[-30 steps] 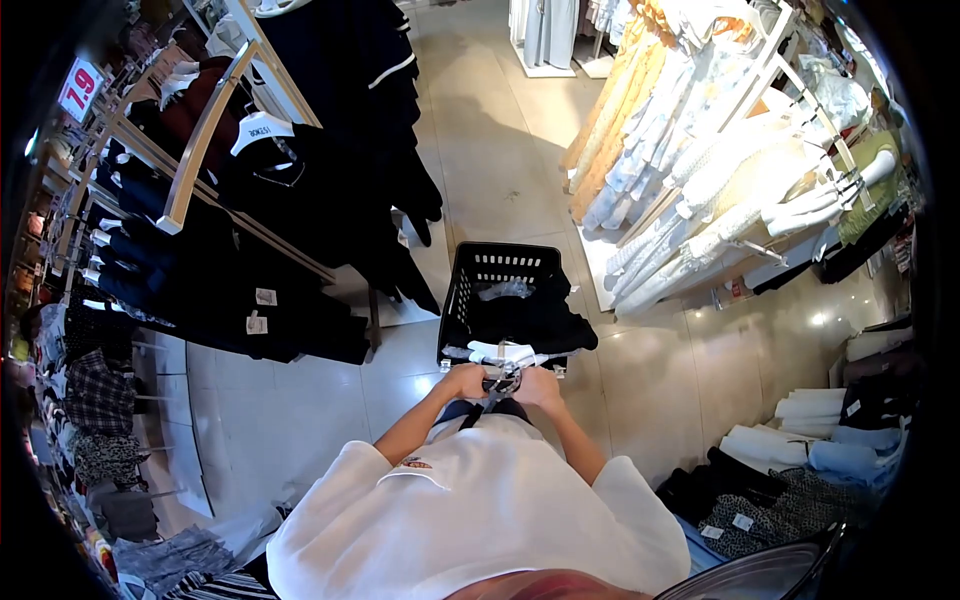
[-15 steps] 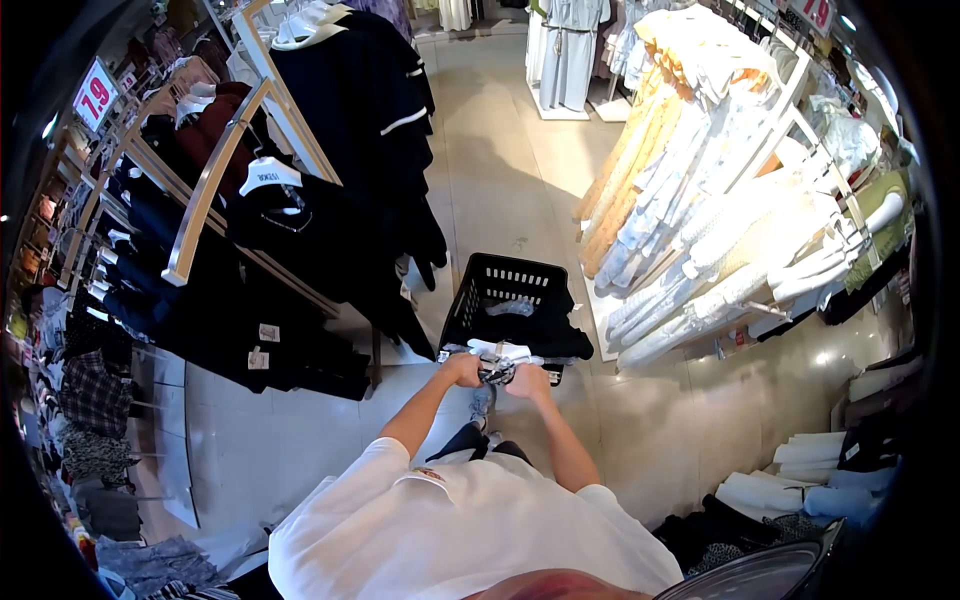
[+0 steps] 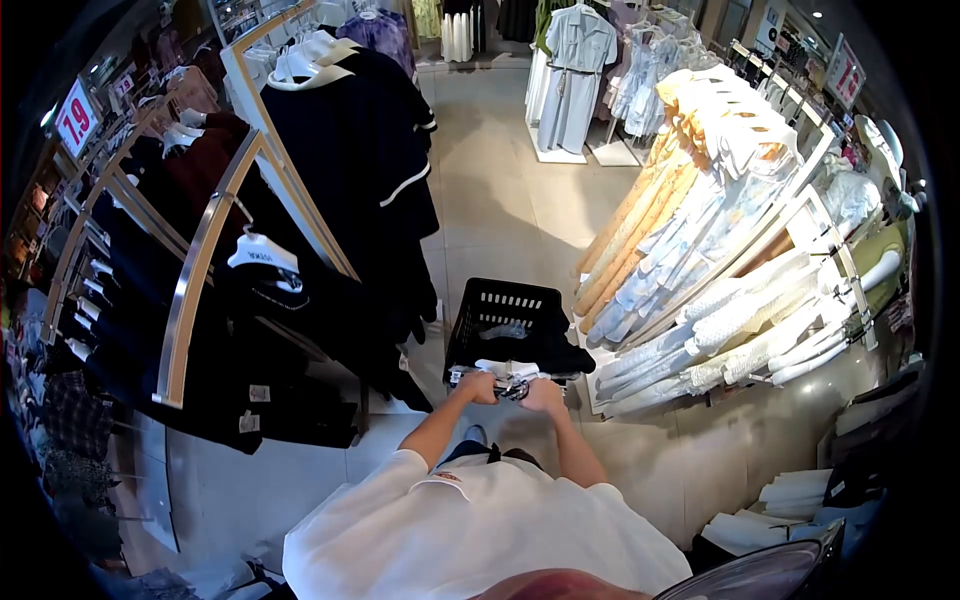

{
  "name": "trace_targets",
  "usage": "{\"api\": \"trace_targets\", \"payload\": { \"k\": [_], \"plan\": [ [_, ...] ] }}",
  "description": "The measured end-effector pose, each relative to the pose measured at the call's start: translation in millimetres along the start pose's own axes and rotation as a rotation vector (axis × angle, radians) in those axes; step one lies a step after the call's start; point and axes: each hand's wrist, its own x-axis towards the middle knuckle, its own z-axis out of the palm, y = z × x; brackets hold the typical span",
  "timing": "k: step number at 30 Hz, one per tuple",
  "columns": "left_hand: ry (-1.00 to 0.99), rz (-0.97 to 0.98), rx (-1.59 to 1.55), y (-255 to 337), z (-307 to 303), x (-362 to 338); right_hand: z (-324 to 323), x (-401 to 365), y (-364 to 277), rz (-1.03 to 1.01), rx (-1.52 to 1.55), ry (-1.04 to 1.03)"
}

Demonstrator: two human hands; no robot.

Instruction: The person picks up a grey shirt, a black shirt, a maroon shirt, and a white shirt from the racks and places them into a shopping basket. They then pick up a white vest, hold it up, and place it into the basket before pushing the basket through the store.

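Ahead of my body is a black plastic shopping basket [image 3: 512, 297] with slotted walls. Dark clothing [image 3: 530, 347] and a piece of clear plastic [image 3: 505, 330] lie inside it. My left hand [image 3: 478, 388] and my right hand [image 3: 543, 395] are both closed at its near end, side by side, apparently around a handle. Between them shows a small black-and-white patterned piece [image 3: 511, 387] that I cannot make out exactly. White items [image 3: 500, 368] sit just beyond my knuckles. What supports the basket is hidden.
Dark clothes [image 3: 345, 200] hang on a rack at the left, a white hanger [image 3: 265, 258] at its front. Yellow, pale blue and white garments [image 3: 690, 230] fill the right-hand rack. A tiled aisle [image 3: 490, 190] runs between them. Folded clothes [image 3: 765, 510] lie at lower right.
The racks and far displays have shifted downward in view, and the basket sits slightly lower. Both hands keep their hold at its near end. The feet below have changed position.
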Motion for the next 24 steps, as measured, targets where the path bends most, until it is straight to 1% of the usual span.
{"api": "trace_targets", "payload": {
  "k": [4, 8, 9, 14, 19, 21, 24],
  "plan": [
    [0.002, 0.021, -0.032, 0.3, -18.5, 28.0, -22.5, 29.2, 10.9, -0.023, -0.019, -0.021],
    [0.053, 0.008, -0.093, -1.4, -29.1, 54.2, -39.9, 61.6, 22.1, -0.016, -0.041, -0.021],
    [0.062, 0.011, -0.114, -1.2, -34.9, 60.7, -43.6, 70.9, 25.8, -0.043, -0.059, -0.009],
    [0.04, -0.011, -0.145, -4.2, -55.9, 97.7, -64.1, 117.0, 40.9, -0.079, -0.117, -0.02],
    [0.079, -0.077, -0.199, -12.2, -73.5, 142.0, -94.3, 170.3, 52.8, -0.177, -0.123, -0.038],
    [0.118, -0.044, -0.197, -19.0, -82.3, 163.1, -109.1, 193.9, 57.1, -0.217, -0.121, -0.031],
    [0.127, -0.108, -0.199, -23.5, -98.1, 186.1, -123.9, 228.8, 60.5, -0.254, -0.139, -0.02]
  ]
}}
